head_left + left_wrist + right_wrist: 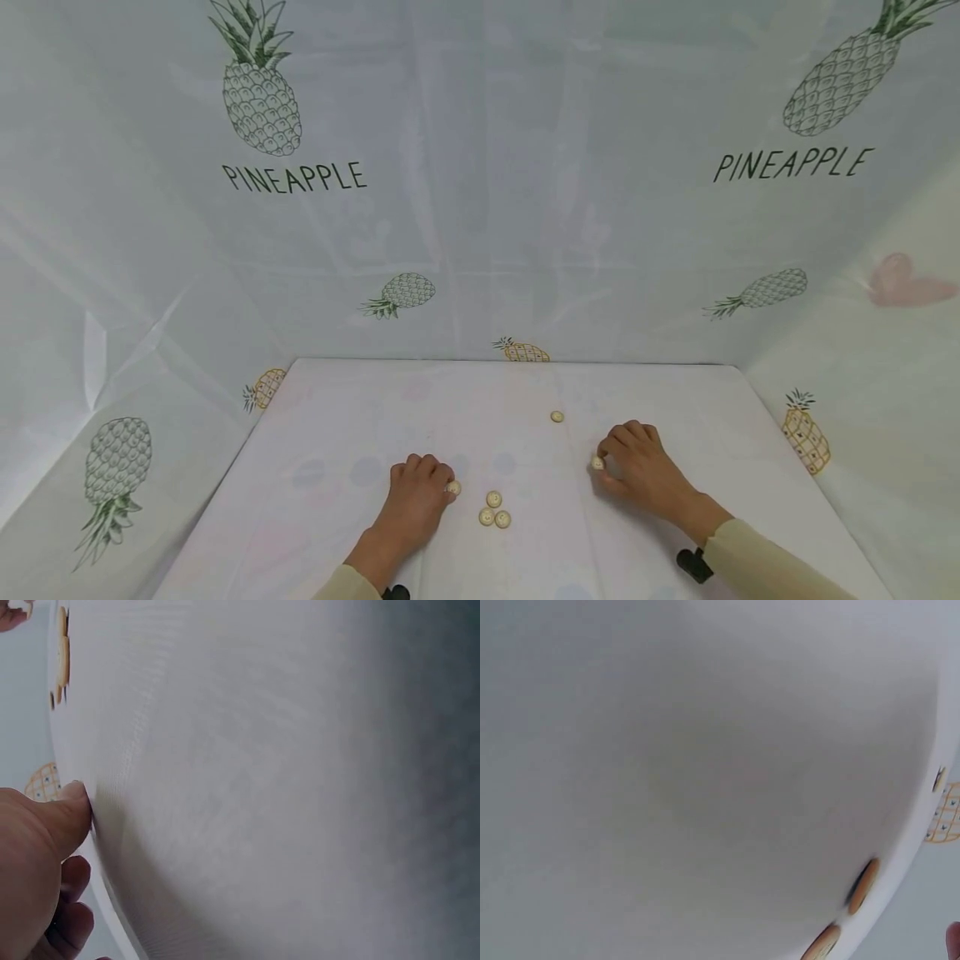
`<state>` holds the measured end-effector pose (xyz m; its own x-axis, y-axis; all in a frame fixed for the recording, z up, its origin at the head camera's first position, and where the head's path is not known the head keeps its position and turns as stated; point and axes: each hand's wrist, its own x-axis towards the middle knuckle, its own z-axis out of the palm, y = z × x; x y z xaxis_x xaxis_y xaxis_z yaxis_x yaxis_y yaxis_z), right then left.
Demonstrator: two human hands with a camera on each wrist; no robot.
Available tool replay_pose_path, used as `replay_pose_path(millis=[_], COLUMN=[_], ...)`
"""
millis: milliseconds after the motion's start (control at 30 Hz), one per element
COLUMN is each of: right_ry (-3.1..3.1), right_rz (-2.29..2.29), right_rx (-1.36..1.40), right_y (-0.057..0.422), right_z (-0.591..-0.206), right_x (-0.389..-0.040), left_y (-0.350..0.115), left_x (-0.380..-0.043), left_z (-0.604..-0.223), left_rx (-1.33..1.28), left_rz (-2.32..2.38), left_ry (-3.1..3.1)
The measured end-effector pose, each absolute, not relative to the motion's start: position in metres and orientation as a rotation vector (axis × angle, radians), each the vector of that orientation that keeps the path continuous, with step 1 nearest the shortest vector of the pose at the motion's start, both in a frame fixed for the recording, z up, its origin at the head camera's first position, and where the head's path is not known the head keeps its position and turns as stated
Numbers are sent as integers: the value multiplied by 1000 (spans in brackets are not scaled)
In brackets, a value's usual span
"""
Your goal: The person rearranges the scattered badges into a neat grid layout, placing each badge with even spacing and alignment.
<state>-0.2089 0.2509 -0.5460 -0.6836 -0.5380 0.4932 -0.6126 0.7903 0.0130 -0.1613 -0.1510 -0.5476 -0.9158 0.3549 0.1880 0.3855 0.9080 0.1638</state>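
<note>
My left hand (420, 500) pinches a round wooden game piece (453, 487) between thumb and fingers, low over the table. Its thumb (67, 814) shows in the left wrist view, where the held piece is hidden. To the right, my right hand (643, 471) pinches another such piece (597, 462) at its fingertips. Between the hands lie three pale pieces in a tight group: one at the back (493, 498), one front left (486, 517) and one front right (502, 519). Dark marks on their tops are too small to read. A lone piece (557, 416) lies farther back.
White cloth covers the table (337, 417), which ends in a straight back edge. Hanging sheets (510, 208) with pineapple prints enclose it at the back and sides. A black strap piece (693, 565) sits under the right wrist, beside a beige sleeve (757, 562).
</note>
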Motion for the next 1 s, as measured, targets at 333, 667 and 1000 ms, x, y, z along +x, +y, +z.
replay_pose_path(millis=[333, 667, 1000], right_ry=[-2506, -2524, -2472], right_rz=[242, 214, 230], right_rx=[864, 850, 882], right_y=[238, 234, 229], right_z=[-544, -543, -542], right_x=[-210, -210, -217], left_y=[-148, -148, -146], left_x=[-162, -163, -163], left_z=[-551, -555, -555], left_rx=[-563, -505, -504], left_rz=[-255, -292, -300], left_ry=[-2907, -2962, -2954])
